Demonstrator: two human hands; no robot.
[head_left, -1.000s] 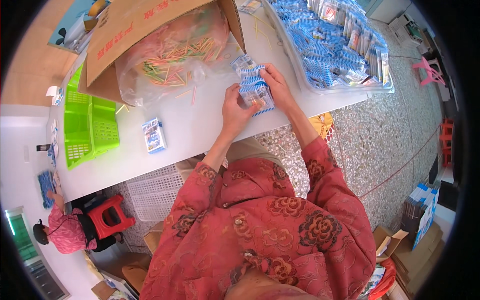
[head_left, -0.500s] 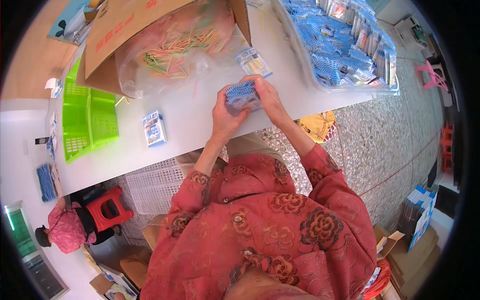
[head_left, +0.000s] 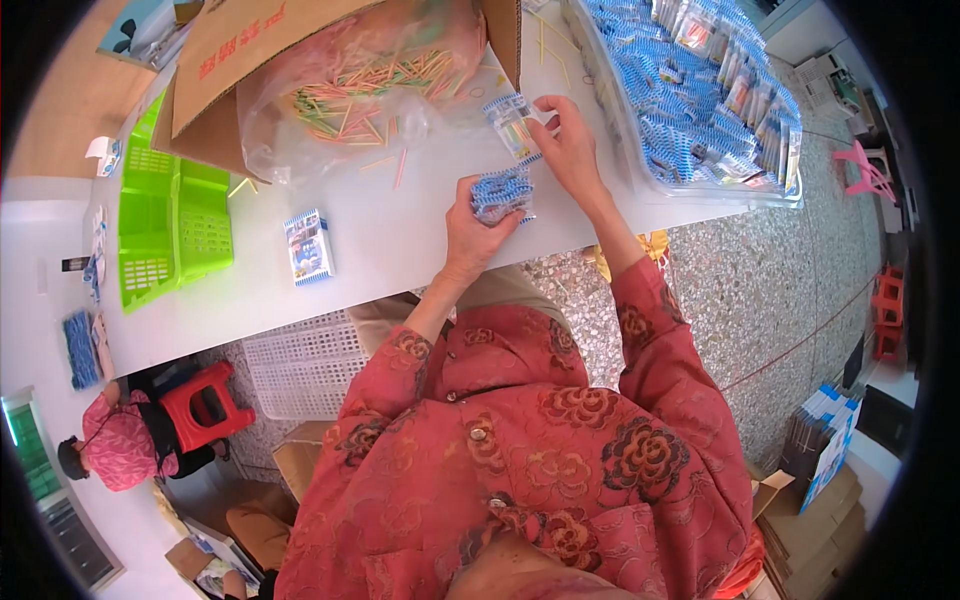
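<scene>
My left hand (head_left: 478,228) is wrapped round a bundle of small blue-and-white striped packets (head_left: 502,192), held low over the table near its front edge. Just beyond the bundle, a flat packet (head_left: 513,130) with a clear window shows coloured sticks inside. My right hand (head_left: 572,155) is at this packet's right edge, thumb and forefinger closed on it. Another striped packet (head_left: 308,246) lies by itself on the table to the left.
A cardboard box (head_left: 215,95) on its side holds a plastic bag with many thin coloured sticks (head_left: 375,90). Green baskets (head_left: 175,235) stand at the left. A clear tub (head_left: 690,190) full of striped packets stands at the right. A person (head_left: 120,440) is near a red stool (head_left: 205,405).
My right hand has left the bundle and reached forward to the flat packet, which now lies turned a little. My left hand keeps the bundle alone.
</scene>
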